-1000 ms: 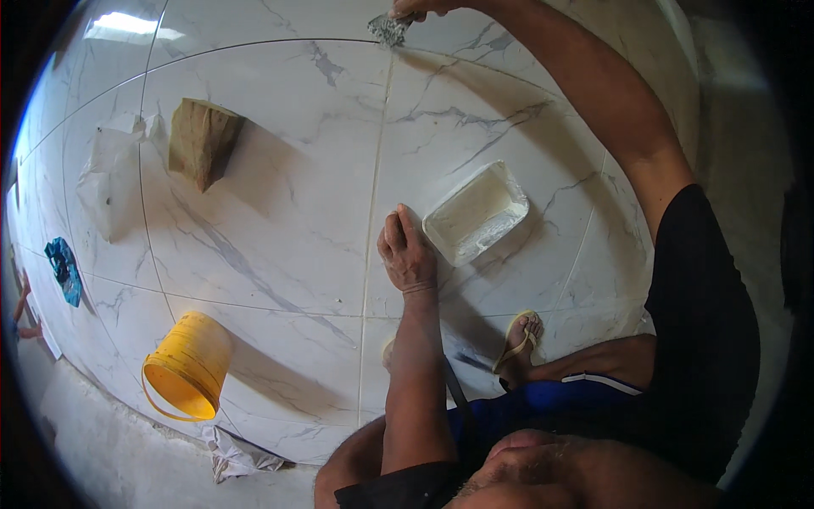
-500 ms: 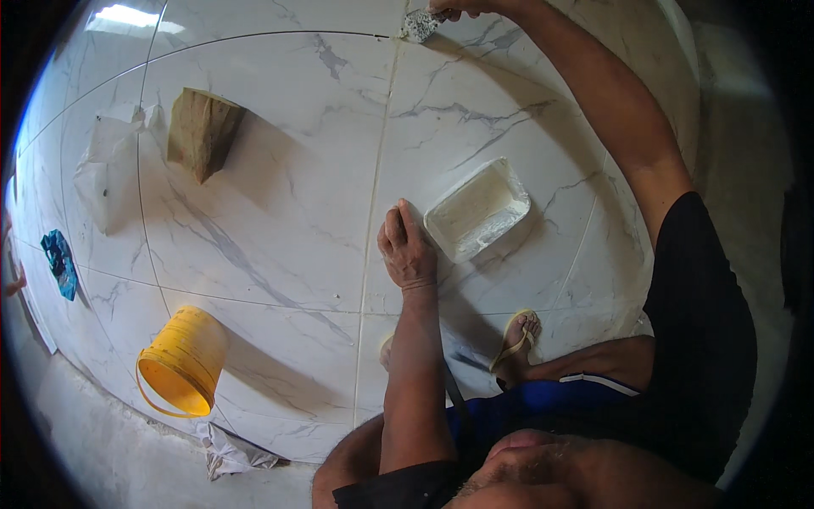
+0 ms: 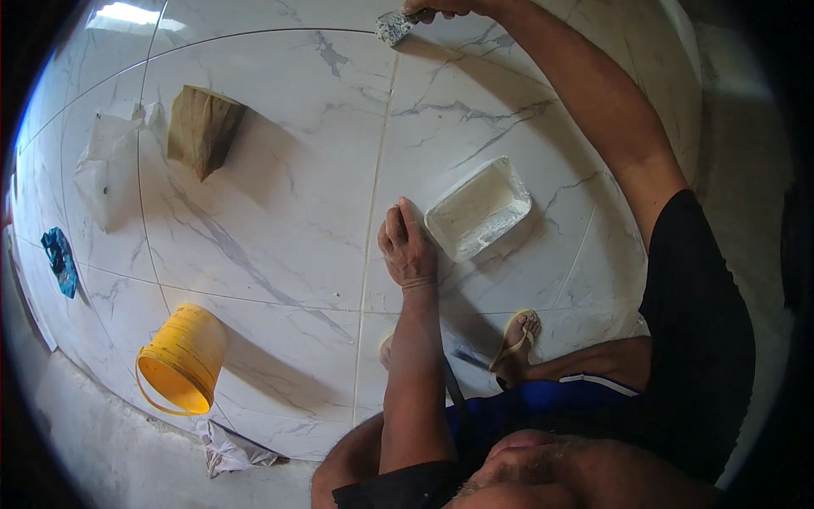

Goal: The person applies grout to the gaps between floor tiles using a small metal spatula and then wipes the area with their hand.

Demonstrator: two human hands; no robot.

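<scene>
My right hand (image 3: 441, 10) at the top is closed on the short handle of a scraper (image 3: 394, 28), whose flat, speckled, smeared blade touches or hovers just over a tile joint; which, I cannot tell. My left hand (image 3: 407, 246) rests on the white marble-patterned tiles (image 3: 314, 170) with fingers curled together; whatever is under them is hidden. It is just left of a white rectangular plastic tub (image 3: 477, 208) smeared inside with pale paste.
A brown wedge-shaped block (image 3: 202, 127) and a crumpled translucent plastic bag (image 3: 106, 170) lie at upper left, a blue crumpled bag (image 3: 61, 259) farther left. A yellow bucket (image 3: 182, 356) sits lower left, near a white cloth (image 3: 229, 450) at the tiling's edge. My sandalled foot (image 3: 517, 343) is below the tub.
My right hand with the scraper went right along the upper joint, then came back left. The view has shifted slightly. Another person's hands at the far left edge have mostly left sight.
</scene>
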